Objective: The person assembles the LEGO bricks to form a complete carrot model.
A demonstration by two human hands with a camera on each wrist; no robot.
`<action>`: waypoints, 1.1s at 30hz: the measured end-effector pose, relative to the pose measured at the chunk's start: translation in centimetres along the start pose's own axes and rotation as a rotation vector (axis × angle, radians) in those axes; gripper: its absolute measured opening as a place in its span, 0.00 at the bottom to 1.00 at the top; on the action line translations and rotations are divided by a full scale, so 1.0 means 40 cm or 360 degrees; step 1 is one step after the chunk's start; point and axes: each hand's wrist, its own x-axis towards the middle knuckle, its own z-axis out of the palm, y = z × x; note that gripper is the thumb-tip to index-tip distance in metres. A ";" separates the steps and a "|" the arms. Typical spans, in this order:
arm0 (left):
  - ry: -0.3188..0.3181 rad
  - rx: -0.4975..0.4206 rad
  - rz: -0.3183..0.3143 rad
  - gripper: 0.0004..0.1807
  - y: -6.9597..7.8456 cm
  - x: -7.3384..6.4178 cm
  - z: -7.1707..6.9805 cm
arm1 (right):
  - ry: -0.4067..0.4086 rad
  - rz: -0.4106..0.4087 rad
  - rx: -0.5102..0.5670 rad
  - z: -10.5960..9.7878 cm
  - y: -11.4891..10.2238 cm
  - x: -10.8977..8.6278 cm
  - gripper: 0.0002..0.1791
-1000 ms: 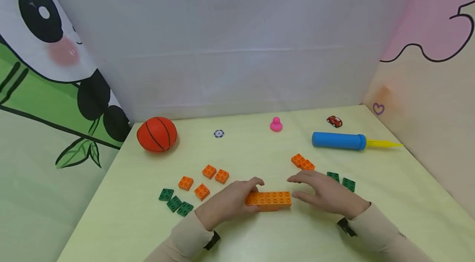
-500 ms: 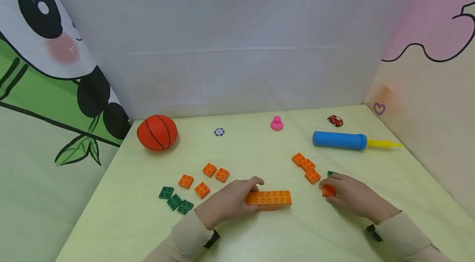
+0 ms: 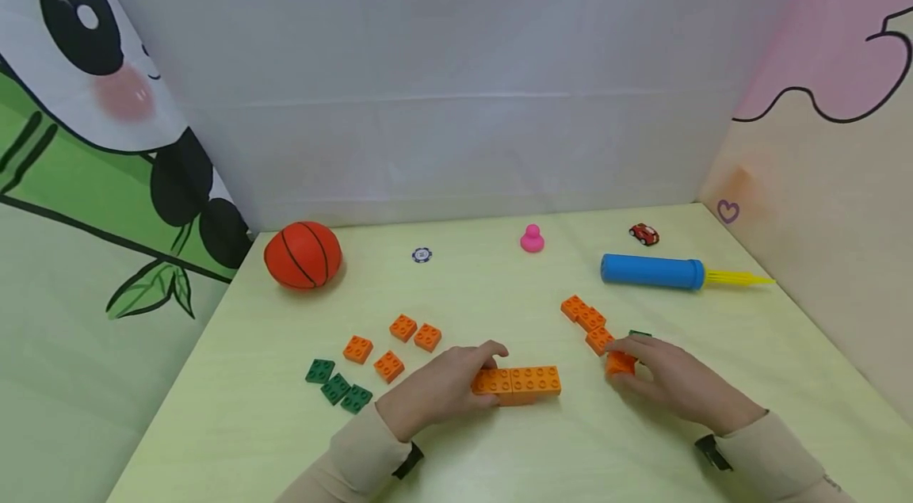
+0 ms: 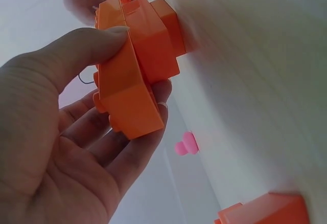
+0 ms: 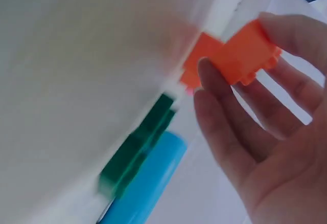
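One orange brick (image 3: 619, 363) pinched in right hand (image 3: 666, 380), just off table (image 3: 499, 447).

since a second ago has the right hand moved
Yes. The right hand went right, away from the joined orange blocks that stay put under the left hand, and now pinches a single orange block.

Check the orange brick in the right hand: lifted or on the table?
Lifted: right hand pinches the orange brick clear of the table in the wrist view.
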 end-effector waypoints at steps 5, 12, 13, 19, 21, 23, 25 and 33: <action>-0.0010 -0.0009 -0.0005 0.29 -0.002 0.000 0.002 | 0.0064 -0.0228 0.0205 0.010 -0.063 0.027 0.25; 0.0007 -0.0002 0.0038 0.29 -0.004 0.003 0.007 | -0.0060 -0.0372 0.0337 0.038 -0.134 0.075 0.27; 0.0009 0.0002 0.0046 0.29 -0.005 0.003 0.009 | -0.0078 -0.0375 0.0329 0.042 -0.138 0.077 0.27; 0.0009 0.0019 0.0045 0.28 -0.002 0.001 0.011 | -0.0113 -0.0322 0.0305 0.050 -0.147 0.079 0.27; 0.0009 0.0025 0.0042 0.27 -0.001 0.000 0.010 | -0.0130 -0.0287 0.0308 0.049 -0.148 0.079 0.26; 0.0011 0.0031 0.0042 0.27 0.000 -0.002 0.008 | -0.0156 -0.0248 0.0332 0.048 -0.148 0.081 0.26; 0.0011 0.0036 0.0034 0.27 0.000 -0.003 0.006 | -0.0198 -0.0215 0.0383 0.047 -0.148 0.084 0.27; 0.0002 0.0052 0.0022 0.27 0.001 -0.003 -0.001 | -0.0299 -0.0226 0.0629 0.056 -0.136 0.097 0.28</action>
